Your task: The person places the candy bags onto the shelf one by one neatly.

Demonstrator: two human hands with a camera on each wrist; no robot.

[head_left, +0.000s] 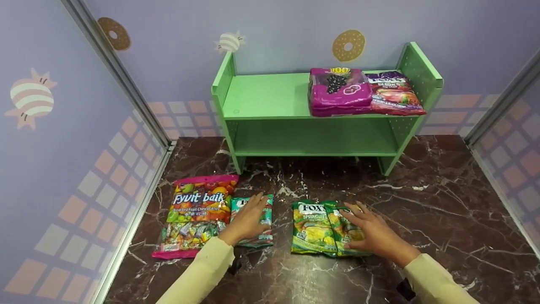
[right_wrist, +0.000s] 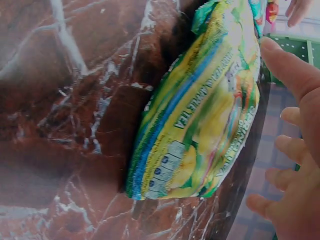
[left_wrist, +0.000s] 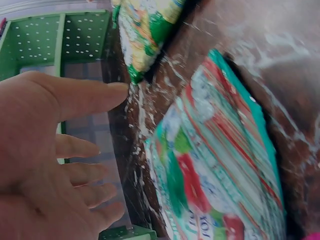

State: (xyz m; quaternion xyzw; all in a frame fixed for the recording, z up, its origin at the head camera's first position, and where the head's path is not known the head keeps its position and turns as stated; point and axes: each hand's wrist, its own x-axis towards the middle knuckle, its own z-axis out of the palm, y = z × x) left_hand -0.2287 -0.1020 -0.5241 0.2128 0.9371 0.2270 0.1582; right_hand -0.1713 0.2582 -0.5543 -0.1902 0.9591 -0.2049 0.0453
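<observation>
My left hand [head_left: 249, 219] hovers with spread fingers over a teal candy bag [head_left: 265, 231]; the left wrist view shows that bag [left_wrist: 215, 165] apart from the palm and fingers. Above the right one of two green-and-yellow FOX'S candy bags [head_left: 313, 228] is my right hand [head_left: 373, 230], its fingers spread too. In the right wrist view a gap lies between this hand [right_wrist: 300, 150] and the green-and-yellow bag [right_wrist: 200, 120]. Left of the teal bag lies a large Fyvit baik fruit chew bag [head_left: 198, 215]. Neither hand holds anything.
Behind the bags stands a green two-tier shelf [head_left: 270, 95]. On its top right sit a magenta grape candy pack [head_left: 339, 95] and a purple-red berries bag [head_left: 394, 95]. Patterned walls [head_left: 84, 126] enclose the dark marbled surface [head_left: 443, 202] on the left, back and right.
</observation>
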